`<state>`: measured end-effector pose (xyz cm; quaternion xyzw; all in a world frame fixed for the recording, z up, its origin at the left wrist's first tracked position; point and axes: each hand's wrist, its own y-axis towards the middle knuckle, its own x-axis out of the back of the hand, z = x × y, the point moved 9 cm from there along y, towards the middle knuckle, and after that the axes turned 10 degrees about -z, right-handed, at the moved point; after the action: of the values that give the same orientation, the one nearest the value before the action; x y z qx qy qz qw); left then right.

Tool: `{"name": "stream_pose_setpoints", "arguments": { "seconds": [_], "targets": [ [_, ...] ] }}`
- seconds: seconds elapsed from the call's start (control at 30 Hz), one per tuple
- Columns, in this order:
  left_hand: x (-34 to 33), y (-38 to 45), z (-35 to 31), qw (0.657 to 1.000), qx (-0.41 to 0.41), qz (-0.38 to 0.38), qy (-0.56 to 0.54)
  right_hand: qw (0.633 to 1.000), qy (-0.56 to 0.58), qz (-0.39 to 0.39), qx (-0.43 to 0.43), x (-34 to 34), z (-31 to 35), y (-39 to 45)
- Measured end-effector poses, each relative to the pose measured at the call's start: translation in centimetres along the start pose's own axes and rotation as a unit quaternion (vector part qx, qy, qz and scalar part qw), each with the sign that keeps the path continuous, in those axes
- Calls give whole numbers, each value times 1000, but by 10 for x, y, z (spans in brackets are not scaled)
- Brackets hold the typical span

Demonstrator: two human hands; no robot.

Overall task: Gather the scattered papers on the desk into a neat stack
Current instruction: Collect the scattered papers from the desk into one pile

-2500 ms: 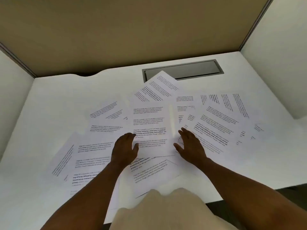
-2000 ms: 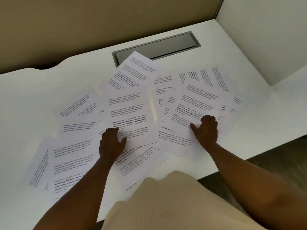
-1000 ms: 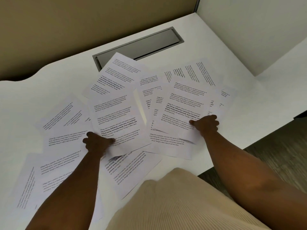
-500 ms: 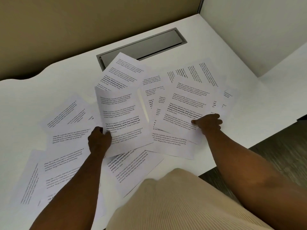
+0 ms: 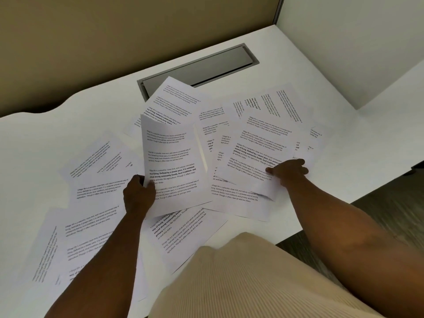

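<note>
Several printed white sheets lie scattered and overlapping across the white desk (image 5: 57, 134). My left hand (image 5: 137, 193) pinches the left edge of a middle sheet (image 5: 174, 166), whose top edge is lifted and curling off the pile. My right hand (image 5: 289, 171) grips the lower right corner of a right-hand sheet (image 5: 261, 148), thumb on top, and that corner is raised and bent. More sheets (image 5: 91, 226) spread to the left under my forearm, and another sheet (image 5: 183, 235) sits near the front edge.
A grey cable hatch (image 5: 202, 70) is set into the desk behind the papers. A tan partition (image 5: 114, 37) stands at the back and a white panel (image 5: 355, 42) at the right. The desk's front edge drops to dark floor (image 5: 378, 214) at the right.
Both hands went from resting flat on the papers to gripping one sheet each. The middle sheet's top has risen off the pile, and the right sheet's corner has lifted.
</note>
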<state>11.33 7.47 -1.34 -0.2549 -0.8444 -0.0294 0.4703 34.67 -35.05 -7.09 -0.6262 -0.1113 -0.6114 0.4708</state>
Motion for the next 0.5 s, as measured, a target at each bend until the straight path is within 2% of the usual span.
{"name": "stream_pose_setpoints", "arguments": {
  "seconds": [0.23,0.33,0.5],
  "targets": [
    [3,-1,-5,1000,-9,0,-10,998,52,1,42,0,9,-3],
    [8,1,-13,999,-35,0,-38,987,98,-67,105,18,16,-17],
    [17,8,-27,989,-39,21,-140,924,228,-186,243,75,49,-54]
  ]
}}
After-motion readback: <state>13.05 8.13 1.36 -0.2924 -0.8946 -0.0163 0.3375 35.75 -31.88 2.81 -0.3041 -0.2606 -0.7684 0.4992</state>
